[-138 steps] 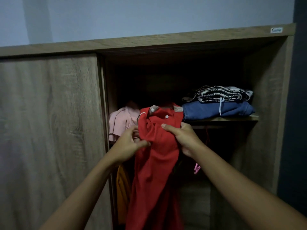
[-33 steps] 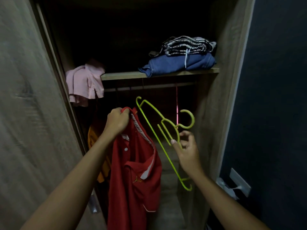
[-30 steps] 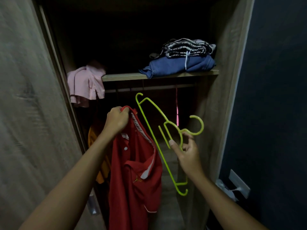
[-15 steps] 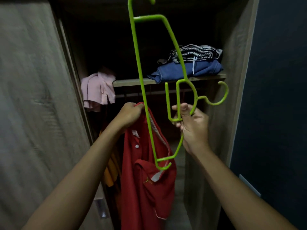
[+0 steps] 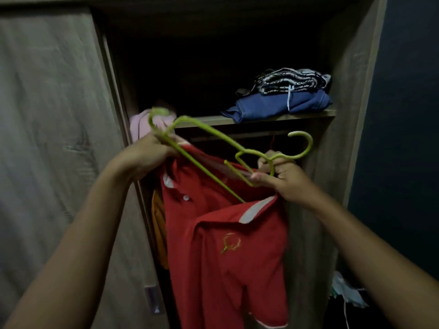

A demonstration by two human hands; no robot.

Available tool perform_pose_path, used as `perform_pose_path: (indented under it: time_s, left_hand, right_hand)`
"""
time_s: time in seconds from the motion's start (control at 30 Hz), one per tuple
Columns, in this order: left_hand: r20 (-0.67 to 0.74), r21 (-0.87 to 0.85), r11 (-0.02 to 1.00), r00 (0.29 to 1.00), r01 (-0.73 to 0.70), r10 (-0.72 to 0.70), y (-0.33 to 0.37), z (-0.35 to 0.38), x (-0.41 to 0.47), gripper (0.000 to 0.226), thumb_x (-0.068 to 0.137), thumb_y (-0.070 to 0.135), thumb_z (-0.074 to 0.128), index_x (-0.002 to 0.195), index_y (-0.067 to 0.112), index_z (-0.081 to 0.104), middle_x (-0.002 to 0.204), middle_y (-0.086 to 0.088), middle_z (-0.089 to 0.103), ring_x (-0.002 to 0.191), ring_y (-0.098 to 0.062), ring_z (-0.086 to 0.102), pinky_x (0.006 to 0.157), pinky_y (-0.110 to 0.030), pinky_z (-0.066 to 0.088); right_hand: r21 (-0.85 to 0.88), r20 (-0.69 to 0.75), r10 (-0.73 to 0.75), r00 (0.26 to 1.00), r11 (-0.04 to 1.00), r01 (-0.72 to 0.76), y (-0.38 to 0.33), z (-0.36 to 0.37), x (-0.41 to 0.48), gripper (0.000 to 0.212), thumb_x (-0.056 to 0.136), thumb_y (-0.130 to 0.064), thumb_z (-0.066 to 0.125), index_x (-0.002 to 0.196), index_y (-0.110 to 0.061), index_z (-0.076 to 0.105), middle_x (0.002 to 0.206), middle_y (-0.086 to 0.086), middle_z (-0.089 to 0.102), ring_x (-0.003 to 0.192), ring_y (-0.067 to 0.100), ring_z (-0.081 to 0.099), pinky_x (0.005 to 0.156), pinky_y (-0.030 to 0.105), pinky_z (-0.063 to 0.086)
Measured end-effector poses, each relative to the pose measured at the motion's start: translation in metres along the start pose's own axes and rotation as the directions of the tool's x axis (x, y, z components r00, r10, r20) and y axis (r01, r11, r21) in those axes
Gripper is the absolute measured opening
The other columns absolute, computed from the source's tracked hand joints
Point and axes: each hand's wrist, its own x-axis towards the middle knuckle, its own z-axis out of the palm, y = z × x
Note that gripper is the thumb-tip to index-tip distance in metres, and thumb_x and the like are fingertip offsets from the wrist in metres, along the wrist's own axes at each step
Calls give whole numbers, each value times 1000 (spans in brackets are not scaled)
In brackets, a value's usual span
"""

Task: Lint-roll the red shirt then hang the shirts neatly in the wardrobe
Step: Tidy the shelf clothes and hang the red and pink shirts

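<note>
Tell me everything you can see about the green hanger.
The hanger is a thin lime-green frame, plastic by the look, with an open hook at the right and a small inner loop below it. It is off the rail, tilted, its left end higher. The right hand pinches it at the neck under the hook; the left hand grips the left end along with the shirt. The lower bar runs down into the red shirt's collar opening, so the right shoulder end is hidden.

Green hanger [image 5: 209, 136] end blurred, perhaps inside red shirt [image 5: 228, 245].
</note>
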Motion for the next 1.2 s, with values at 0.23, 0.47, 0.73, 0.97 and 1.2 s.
perform_pose_path:
  time_s: [0.23,0.47,0.73,0.97,1.2]
  left_hand:
    - [21,380,925,999,21,-31,-53,-8,-4,33,84,-7,67,78,24,76,60,5,70,54,-3,59,56,-27,47]
    - [-67,328,941,996,82,-64,-42,-2,2,27,83,-7,68,87,17,77,75,-4,73,66,-11,63,65,-27,50]
    - [-98,-111,969,968,219,-230,-29,34,4,27,93,11,58,108,-10,67,86,-22,68,75,-29,63,73,-36,48]
    - [-144,-111,978,971,174,-189,-23,42,2,33,85,36,58,92,8,76,95,-20,76,90,-35,71,85,-47,53]
    - [-229,-23,994,968,105,-107,-16,41,-1,50,71,54,56,90,12,75,100,-22,73,90,-29,69,92,-55,51]
  right_hand:
    - [-368,404,268,875,923,-113,-7,-37,4,21,89,-48,67,79,-29,69,98,-12,55,95,2,52,83,18,42]
    - [-648,513,404,757,761,32,-9,-36,19,27,88,-51,66,79,-25,64,91,-7,59,87,7,51,83,32,45]
    - [-16,405,149,902,988,-156,-29,-49,35,12,77,-19,84,88,-15,80,96,0,77,93,15,72,89,23,53]
    - [191,304,160,939,956,-224,-61,-62,53,14,84,-17,77,94,-7,74,70,0,67,52,9,53,47,20,38]
    - [134,188,192,963,967,-219,-80,-41,61,44,90,-41,69,81,1,62,58,5,53,45,14,44,40,23,36]
